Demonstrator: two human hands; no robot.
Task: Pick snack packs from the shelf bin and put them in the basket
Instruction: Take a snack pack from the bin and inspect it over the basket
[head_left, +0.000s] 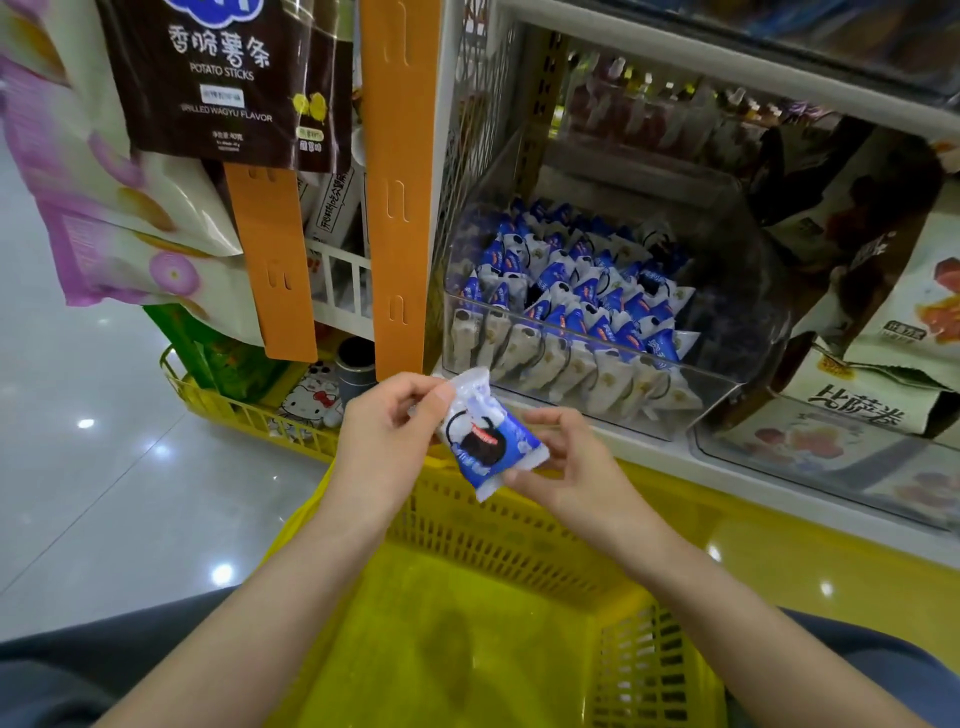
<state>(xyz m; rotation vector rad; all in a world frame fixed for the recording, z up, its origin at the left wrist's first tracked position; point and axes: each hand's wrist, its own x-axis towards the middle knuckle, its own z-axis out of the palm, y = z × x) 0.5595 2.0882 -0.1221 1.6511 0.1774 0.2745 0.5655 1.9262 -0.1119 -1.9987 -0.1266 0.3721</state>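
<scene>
A blue-and-white snack pack (485, 441) is held in the air between both hands, above the far rim of the yellow basket (467, 639). My left hand (387, 434) pinches its upper left end. My right hand (558, 457) holds its lower right end with curled fingers. Behind them, the clear plastic shelf bin (727, 364) holds several more of the same blue-and-white packs (582, 296) standing in rows. No packs show on the basket's floor.
Snack bags hang on orange strips (400, 182) at the left, with a smaller yellow wire basket (249, 415) below them. Boxed snacks (878, 332) fill the shelf to the bin's right. A shiny tiled floor (104, 467) lies at the left.
</scene>
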